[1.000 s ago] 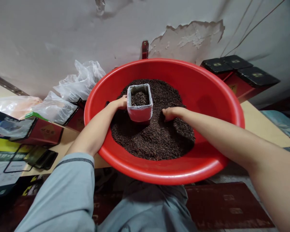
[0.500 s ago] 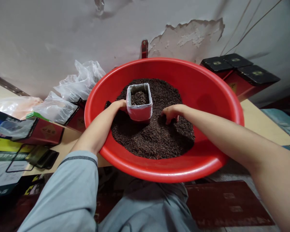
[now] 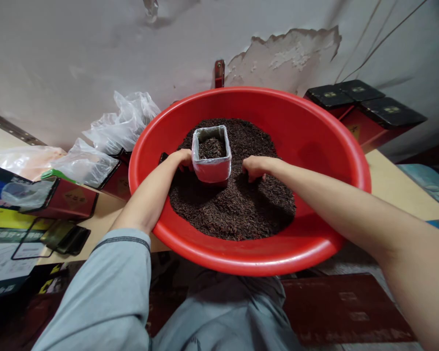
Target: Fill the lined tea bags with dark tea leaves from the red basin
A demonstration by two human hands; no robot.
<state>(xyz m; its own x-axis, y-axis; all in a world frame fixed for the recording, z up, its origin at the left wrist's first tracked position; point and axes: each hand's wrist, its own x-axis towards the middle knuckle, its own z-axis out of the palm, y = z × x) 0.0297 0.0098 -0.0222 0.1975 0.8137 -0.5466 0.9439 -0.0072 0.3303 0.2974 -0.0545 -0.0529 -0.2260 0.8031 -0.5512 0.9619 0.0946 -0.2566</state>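
A square red tin lined with a clear plastic bag stands upright in a heap of dark loose tea leaves. More leaves lie inside the tin, below its rim. The heap covers the bottom of a wide red basin. My left hand is at the tin's left side, its fingers curled down toward the leaves; what they hold is hidden. To the right of the tin, apart from it, my right hand is closed with its fingertips in the leaves.
On the left stand bag-lined red tins, clear plastic bags and dark lids. Black-lidded red tins stand at the right by the wall. Beneath the basin is a pale tabletop, with a dark red bench below.
My right hand's fingers have curled closed in the leaves, moving slightly left. My left hand's fingers have curled in beside the tin. The tin stays in place.
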